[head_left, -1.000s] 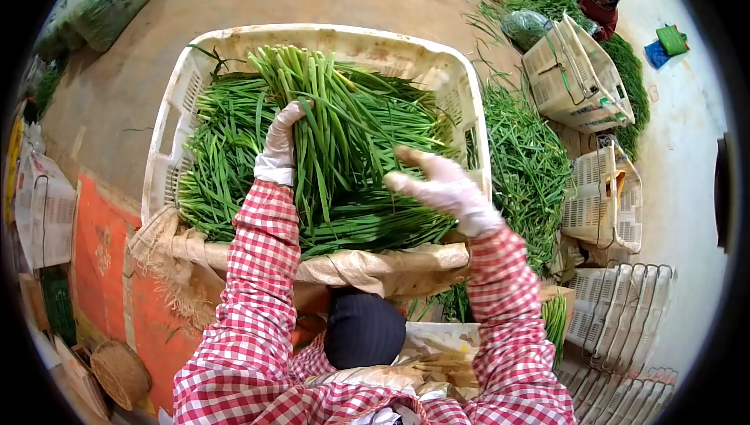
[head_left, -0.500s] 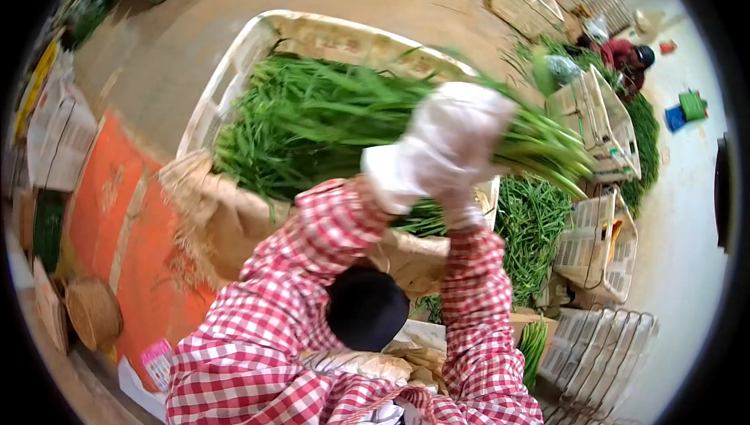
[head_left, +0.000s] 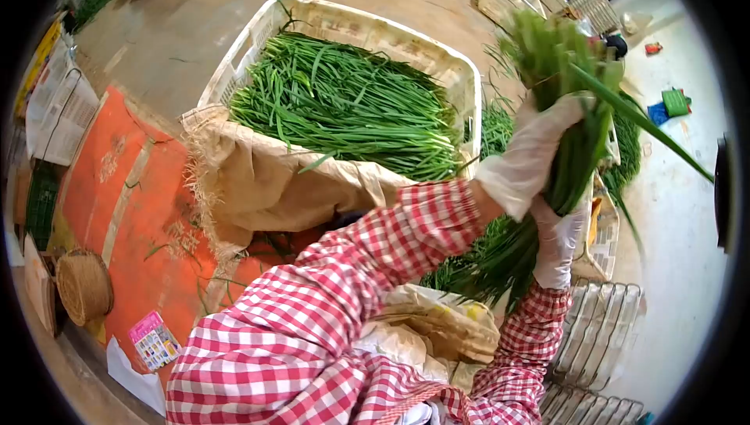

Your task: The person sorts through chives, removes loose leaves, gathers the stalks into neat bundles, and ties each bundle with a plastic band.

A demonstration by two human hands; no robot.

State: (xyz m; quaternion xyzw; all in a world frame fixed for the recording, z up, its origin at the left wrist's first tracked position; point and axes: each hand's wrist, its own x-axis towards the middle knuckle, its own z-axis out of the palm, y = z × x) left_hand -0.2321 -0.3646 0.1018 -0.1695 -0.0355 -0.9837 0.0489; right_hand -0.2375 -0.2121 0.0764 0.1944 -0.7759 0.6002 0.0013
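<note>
Left hand [head_left: 535,153] is wrapping round a green bunch [head_left: 580,161] off to the white crate's [head_left: 375,23] right; right hand [head_left: 558,244] is touching it lower down. Bunch is standing lengthwise, bottom curving back crateward. Left sleeve's [head_left: 344,269] stretching past the crate's near side. Top's blurring; right fingers are mostly hiding, can't tell their grip.

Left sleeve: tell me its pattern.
The left sleeve is red-and-white checked, shown best in the head view.
</note>
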